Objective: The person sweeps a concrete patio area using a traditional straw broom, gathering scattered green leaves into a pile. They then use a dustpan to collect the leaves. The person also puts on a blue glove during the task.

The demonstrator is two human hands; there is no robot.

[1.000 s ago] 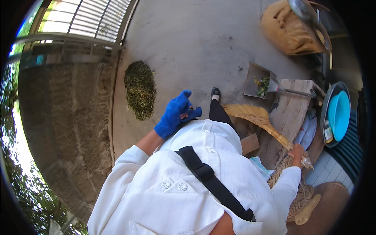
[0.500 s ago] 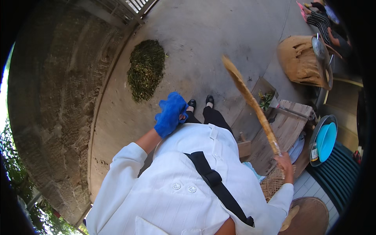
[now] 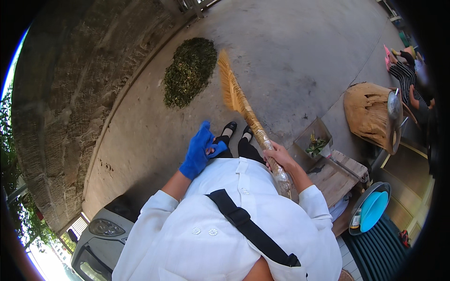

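My right hand [image 3: 280, 158] is closed round the wrapped handle of a straw broom [image 3: 253, 122]. The broom slants up and to the left in front of me, its bristles near the leaf pile and seemingly off the floor. Soft blue cloth [image 3: 197, 152], glove-like in shape, covers most of my left hand [image 3: 210, 151]. Bare fingertips show at its side, curled in; whether it is worn or only gripped is hard to see. A heap of cut green leaves [image 3: 190, 72] lies on the concrete floor ahead of me, to the left.
To the right stand a low wooden bench [image 3: 335, 180], a dustpan [image 3: 315, 139] with leaves in it and a carved wooden stump [image 3: 370, 112]. A turquoise basin [image 3: 375, 209] sits nearer. Someone in striped trousers [image 3: 404, 76] is at the far right. A grey vehicle [image 3: 103, 241] is at lower left.
My right hand has brought the broom leftward, from beside the bench to the front of my body. The bristles have swung closer to the leaf pile. My view has turned somewhat.
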